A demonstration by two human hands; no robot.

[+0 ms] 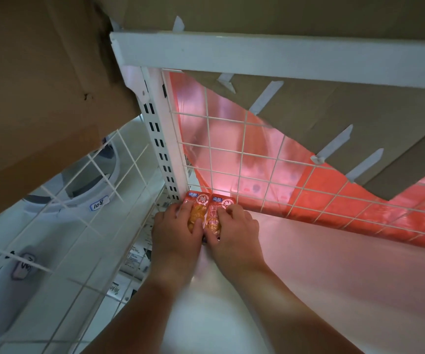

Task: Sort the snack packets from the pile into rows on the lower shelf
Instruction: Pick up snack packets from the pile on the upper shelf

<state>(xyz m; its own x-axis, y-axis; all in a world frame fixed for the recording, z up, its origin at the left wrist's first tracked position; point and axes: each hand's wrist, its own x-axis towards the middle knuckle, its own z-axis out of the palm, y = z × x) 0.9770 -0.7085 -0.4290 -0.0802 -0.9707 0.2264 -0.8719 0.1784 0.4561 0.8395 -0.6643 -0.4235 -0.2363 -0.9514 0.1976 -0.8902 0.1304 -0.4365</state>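
Brown cardboard box (40, 85) overhead at top left. White rail (257, 57) across the top, slotted post (159, 139) down from its left end. Wire grid (242, 148) right of the post, backed by red sheet (359, 208) and torn cardboard (359, 111) with white tape strips (266, 97). Second grid (89, 156) along the left side; beyond it pale tubs (89, 190) bearing handwritten labels (98, 204), and printed boxes (135, 254) lower down.

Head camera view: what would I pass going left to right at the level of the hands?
Labelled white container → left hand → left snack packet → right snack packet → right hand → red plastic sheet.
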